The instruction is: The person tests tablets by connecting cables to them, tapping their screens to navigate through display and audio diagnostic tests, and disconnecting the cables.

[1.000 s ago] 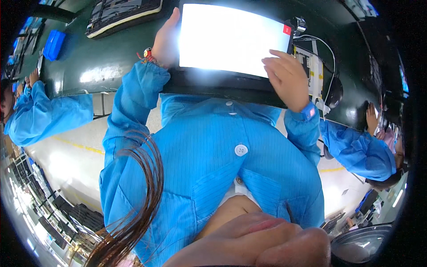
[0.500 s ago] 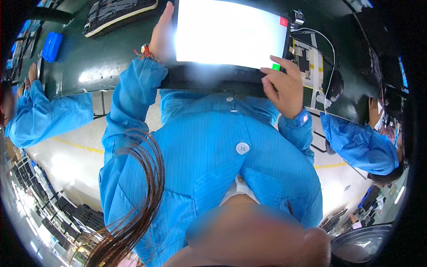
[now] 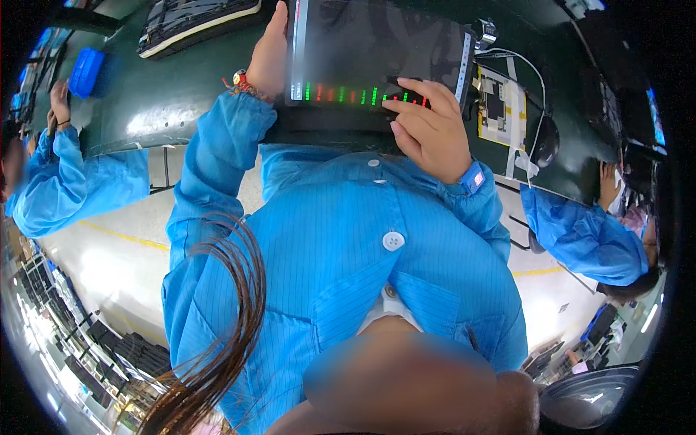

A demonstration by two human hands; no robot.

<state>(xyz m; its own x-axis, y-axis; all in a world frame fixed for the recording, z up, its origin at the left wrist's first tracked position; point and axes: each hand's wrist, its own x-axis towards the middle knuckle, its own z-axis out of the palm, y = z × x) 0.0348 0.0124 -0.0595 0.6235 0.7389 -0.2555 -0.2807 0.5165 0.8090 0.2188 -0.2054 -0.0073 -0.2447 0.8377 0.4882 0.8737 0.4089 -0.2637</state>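
Note:
A black tablet (image 3: 341, 54) leans up in front of my body, its screen now dark with a pale bar down each side and a row of small green and red lines near the lower edge. My left hand (image 3: 268, 61) grips its left side; part of the fingers is hidden behind it. Over the lower right of the screen is my right hand (image 3: 435, 134), holding nothing, fingers apart and fingertips at the row of coloured lines. Whether they press the glass I cannot tell.
On the dark green table (image 3: 167, 109) lie a black device (image 3: 192, 25) and a blue box (image 3: 86, 72). To the right are a taped panel (image 3: 502, 109), a white cable (image 3: 542, 80) and a black mouse (image 3: 546, 141). Co-workers in blue sit on both sides.
The screen has gone from bright white to dark with coloured lines. My right hand has moved left along its lower edge. A co-worker's hand at the left has lifted.

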